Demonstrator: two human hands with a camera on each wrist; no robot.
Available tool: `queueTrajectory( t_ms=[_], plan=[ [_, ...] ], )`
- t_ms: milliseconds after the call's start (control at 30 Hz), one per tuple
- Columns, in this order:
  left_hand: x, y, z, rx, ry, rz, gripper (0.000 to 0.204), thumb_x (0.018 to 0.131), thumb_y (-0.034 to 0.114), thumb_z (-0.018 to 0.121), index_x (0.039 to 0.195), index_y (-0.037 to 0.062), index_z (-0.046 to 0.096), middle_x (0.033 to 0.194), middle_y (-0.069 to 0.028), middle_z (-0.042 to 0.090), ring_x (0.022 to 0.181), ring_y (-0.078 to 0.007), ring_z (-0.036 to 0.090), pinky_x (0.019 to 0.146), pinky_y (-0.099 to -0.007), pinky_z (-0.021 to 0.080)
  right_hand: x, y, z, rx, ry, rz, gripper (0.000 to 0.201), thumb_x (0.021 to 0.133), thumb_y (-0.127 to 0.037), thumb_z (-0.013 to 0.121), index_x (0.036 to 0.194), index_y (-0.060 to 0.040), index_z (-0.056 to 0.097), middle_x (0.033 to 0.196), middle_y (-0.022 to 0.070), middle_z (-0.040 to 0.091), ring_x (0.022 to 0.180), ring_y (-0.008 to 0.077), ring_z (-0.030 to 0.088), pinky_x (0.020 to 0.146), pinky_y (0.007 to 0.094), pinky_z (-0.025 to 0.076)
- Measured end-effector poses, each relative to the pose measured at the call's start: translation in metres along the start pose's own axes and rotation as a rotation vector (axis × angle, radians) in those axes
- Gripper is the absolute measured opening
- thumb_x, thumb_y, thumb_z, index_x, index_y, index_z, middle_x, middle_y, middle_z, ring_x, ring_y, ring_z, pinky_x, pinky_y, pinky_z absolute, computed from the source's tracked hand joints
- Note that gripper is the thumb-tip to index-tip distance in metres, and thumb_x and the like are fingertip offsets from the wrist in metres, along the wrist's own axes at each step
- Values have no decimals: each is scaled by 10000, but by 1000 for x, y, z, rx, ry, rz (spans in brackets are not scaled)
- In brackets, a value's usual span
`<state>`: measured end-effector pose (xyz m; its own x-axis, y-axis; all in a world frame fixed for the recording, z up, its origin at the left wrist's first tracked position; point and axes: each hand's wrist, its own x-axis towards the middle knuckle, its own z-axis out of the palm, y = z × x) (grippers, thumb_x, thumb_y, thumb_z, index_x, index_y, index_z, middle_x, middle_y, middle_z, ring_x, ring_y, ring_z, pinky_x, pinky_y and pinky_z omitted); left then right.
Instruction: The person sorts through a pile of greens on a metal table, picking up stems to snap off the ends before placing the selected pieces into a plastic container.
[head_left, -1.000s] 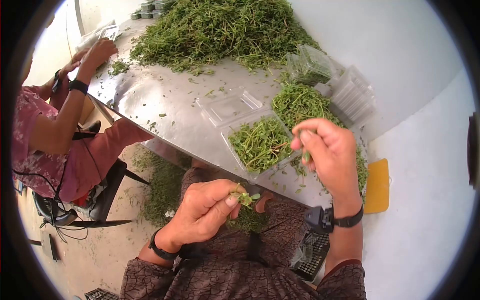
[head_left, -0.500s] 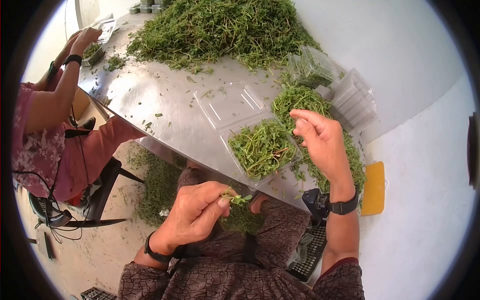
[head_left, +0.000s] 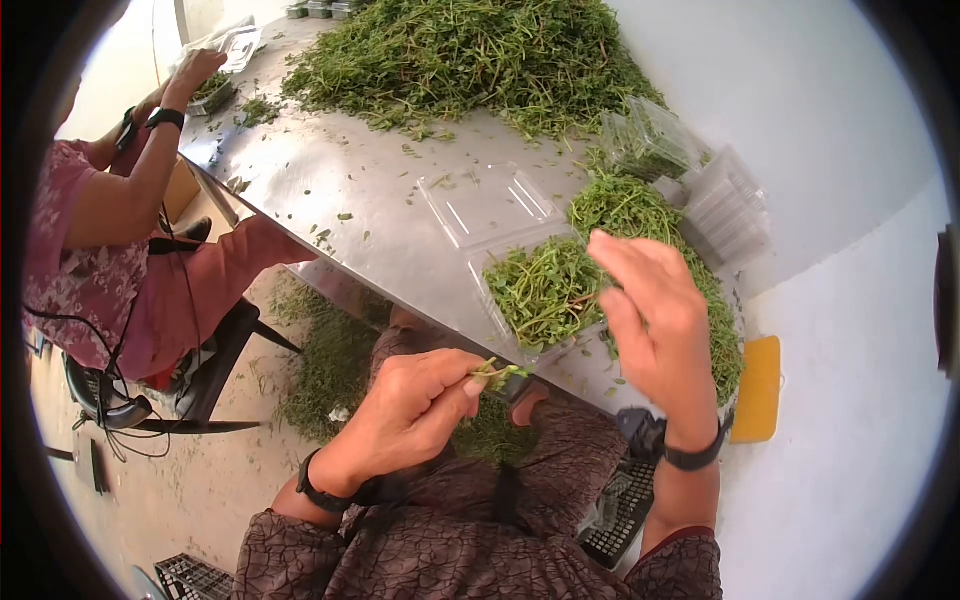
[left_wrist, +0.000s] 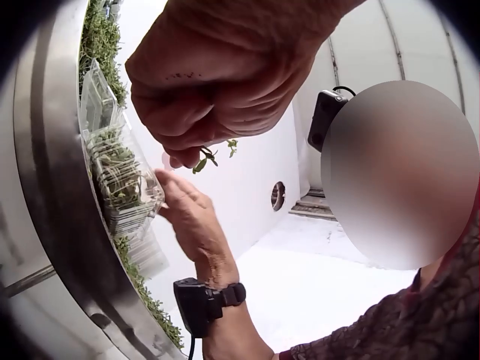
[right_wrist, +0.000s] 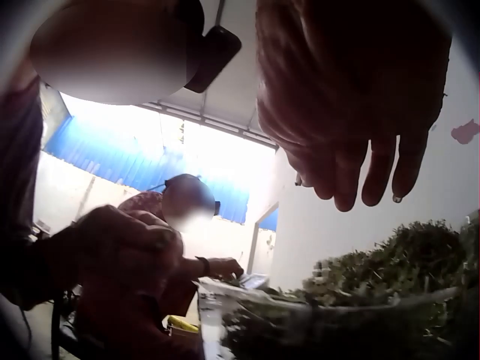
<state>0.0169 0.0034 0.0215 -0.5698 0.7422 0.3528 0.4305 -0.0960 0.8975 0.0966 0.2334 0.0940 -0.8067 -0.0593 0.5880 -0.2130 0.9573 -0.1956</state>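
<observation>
My left hand (head_left: 415, 410) pinches a small green sprig (head_left: 500, 373) between thumb and forefinger, in front of the table edge. Its leafy tip also shows below that hand in the left wrist view. My right hand (head_left: 660, 325) has its fingers extended, with nothing seen in them, at the right side of a clear hinged plastic box (head_left: 490, 207). Loose leafy greens (head_left: 535, 290) heap up in the box, whose lid lies folded back on the table. In the right wrist view, that hand's straight fingers (right_wrist: 381, 176) hang above the greens.
A large pile of greens (head_left: 460, 65) covers the back of the metal table (head_left: 370, 230); a smaller pile (head_left: 625, 205) lies at right. Stacked clear boxes (head_left: 725, 210) stand by the wall. A yellow board (head_left: 757, 390) is at right. Another person (head_left: 110, 240) works at left.
My right hand pinched a bit of greens a second ago; its fingers have since straightened beside the box. My left hand keeps its pinch on the sprig. The other person's hands have shifted over their box.
</observation>
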Motion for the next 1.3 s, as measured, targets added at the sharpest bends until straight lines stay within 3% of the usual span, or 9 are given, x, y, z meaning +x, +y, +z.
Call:
queueTrajectory(
  t_ms=[100, 167, 300, 533, 700, 1033, 1100, 1200, 1300],
  plan=[
    [0, 5, 7, -76, -26, -47, 121, 909, 29, 562, 954, -34, 655, 681, -89, 619, 565, -176, 605, 529, -324, 461, -8, -38, -9, 88, -97, -165, 343, 786, -86, 710, 1115, 7, 686, 1130, 148, 686, 1000, 278, 630, 836, 402, 506],
    [-1, 8, 8, -34, -123, -26, 105, 841, 0, 601, 937, -38, 619, 730, -173, 603, 644, -351, 619, 596, -400, 484, -21, -55, -2, 42, -142, -199, 359, 769, -95, 724, 1105, 22, 681, 1128, 141, 678, 993, 272, 622, 819, 397, 502],
    [-7, 7, 15, 19, -203, 16, 108, 813, -5, 605, 916, -35, 611, 779, -217, 612, 749, -430, 616, 629, -445, 494, -45, -69, -4, 101, -267, -204, 414, 722, -101, 742, 1096, 57, 658, 1110, 130, 649, 956, 268, 607, 769, 389, 488],
    [-11, 17, 24, 54, -239, 83, 123, 808, -10, 602, 926, -44, 612, 781, -221, 613, 755, -432, 618, 628, -463, 492, -56, -77, -2, 85, -163, -138, 320, 693, -60, 690, 996, 33, 650, 975, 102, 628, 883, 246, 594, 729, 360, 480],
    [-13, 20, 25, 90, -246, 50, 91, 791, -12, 617, 873, -41, 591, 736, -206, 589, 715, -417, 606, 589, -455, 482, -62, -75, 1, 3, -133, -169, 173, 666, -62, 641, 826, -15, 593, 719, 52, 469, 694, 209, 498, 616, 333, 420],
    [-9, 23, 22, 158, -218, 155, 119, 763, -45, 624, 878, -21, 602, 723, -166, 584, 681, -381, 606, 570, -431, 485, -54, -68, 8, -25, -122, -147, 167, 627, -62, 661, 769, -30, 578, 634, 45, 402, 610, 229, 449, 558, 341, 376],
    [-6, 30, 18, 54, -193, 193, 175, 778, -60, 611, 947, -24, 639, 733, -151, 598, 676, -341, 621, 579, -402, 498, -52, -56, 9, 52, -55, -36, 187, 636, 30, 629, 807, -45, 611, 661, 62, 555, 579, 238, 536, 516, 354, 411],
    [2, 25, 12, 29, -7, 257, 220, 801, -36, 573, 989, 9, 676, 679, -81, 585, 560, -216, 593, 532, -323, 466, -47, -40, 12, 100, 152, 26, 173, 658, 52, 619, 808, -33, 598, 641, 73, 534, 565, 266, 519, 506, 370, 397],
    [7, 27, 3, 21, 78, 85, 161, 908, -13, 567, 1018, 8, 683, 735, -73, 629, 599, -146, 605, 532, -273, 480, -30, -27, 6, 185, 206, 195, 132, 779, 44, 612, 889, -16, 654, 715, 107, 636, 592, 292, 595, 528, 369, 459]
  ],
)
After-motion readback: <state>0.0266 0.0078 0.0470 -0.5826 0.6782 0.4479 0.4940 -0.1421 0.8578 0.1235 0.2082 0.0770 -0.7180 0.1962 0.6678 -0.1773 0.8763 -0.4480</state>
